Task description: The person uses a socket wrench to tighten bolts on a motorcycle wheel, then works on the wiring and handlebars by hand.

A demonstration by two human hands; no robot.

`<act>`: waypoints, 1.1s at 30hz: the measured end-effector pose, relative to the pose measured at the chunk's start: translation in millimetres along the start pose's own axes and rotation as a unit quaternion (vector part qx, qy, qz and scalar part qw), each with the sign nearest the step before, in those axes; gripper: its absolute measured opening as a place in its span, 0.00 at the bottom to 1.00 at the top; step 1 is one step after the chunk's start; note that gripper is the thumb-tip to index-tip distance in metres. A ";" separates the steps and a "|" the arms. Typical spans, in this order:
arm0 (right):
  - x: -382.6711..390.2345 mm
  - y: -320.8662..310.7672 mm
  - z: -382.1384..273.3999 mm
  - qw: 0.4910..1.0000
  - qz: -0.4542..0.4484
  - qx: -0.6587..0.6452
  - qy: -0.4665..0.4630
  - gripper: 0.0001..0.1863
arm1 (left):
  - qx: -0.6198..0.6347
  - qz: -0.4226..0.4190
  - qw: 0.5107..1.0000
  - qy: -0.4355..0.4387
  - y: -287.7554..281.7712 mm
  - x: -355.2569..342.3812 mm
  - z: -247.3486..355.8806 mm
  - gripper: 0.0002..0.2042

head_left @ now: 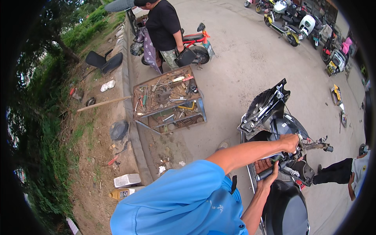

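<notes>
An electric scooter with its front opened up stands at my right side, its dark panel (pixel 288 126) and black seat (pixel 285 209) in view. My left hand (pixel 289 143) reaches across to the middle of the handlebar and is closed by the bare metal parts there; what lies inside its fingers is hidden. Closer to me, my right hand (pixel 268 174) is wrapped from below around the black handlebar grip (pixel 264 173). Beyond my hands, the other end of the handlebar (pixel 319 145) sticks out. A detached-looking black front cover (pixel 263 107) with metal brackets tilts up at the scooter's far left.
A rusty two-tier tool cart (pixel 164 114) full of tools stands left of the scooter. Behind it, a person in black (pixel 162 27) stands beside a red scooter (pixel 194 38). Another person (pixel 338 172) is at right. A kerb (pixel 137 156), foam block (pixel 127 180) and yellow bottle (pixel 118 193) lie left.
</notes>
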State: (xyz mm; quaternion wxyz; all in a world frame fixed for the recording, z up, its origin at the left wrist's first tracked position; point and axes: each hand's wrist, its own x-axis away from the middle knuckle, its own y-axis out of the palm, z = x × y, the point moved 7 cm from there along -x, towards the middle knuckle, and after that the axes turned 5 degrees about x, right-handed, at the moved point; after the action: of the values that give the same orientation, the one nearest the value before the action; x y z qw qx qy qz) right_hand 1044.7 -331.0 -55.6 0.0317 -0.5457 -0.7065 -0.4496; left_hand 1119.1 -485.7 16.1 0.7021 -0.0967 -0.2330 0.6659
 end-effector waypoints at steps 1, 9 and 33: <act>-2.6 -5.2 0.8 1.000 0.015 0.012 -0.003 0.28 | -0.003 -0.006 1.000 -0.001 -1.0 1.9 1.4 0.15; 5.3 -1.5 -9.5 0.990 0.096 0.066 -0.079 0.20 | 0.002 -0.019 1.000 -0.004 0.0 7.3 4.6 0.15; -2.6 -9.1 -0.4 0.981 0.126 0.141 -0.036 0.23 | 0.059 -0.055 0.997 0.005 -11.3 -3.7 -20.5 0.16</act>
State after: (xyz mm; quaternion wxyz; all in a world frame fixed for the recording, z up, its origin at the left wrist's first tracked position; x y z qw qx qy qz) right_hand 1038.2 -333.3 -62.2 0.1395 -0.6360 -0.6892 -0.3179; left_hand 1138.5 -486.8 2.5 0.7431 -0.0452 -0.1949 0.6385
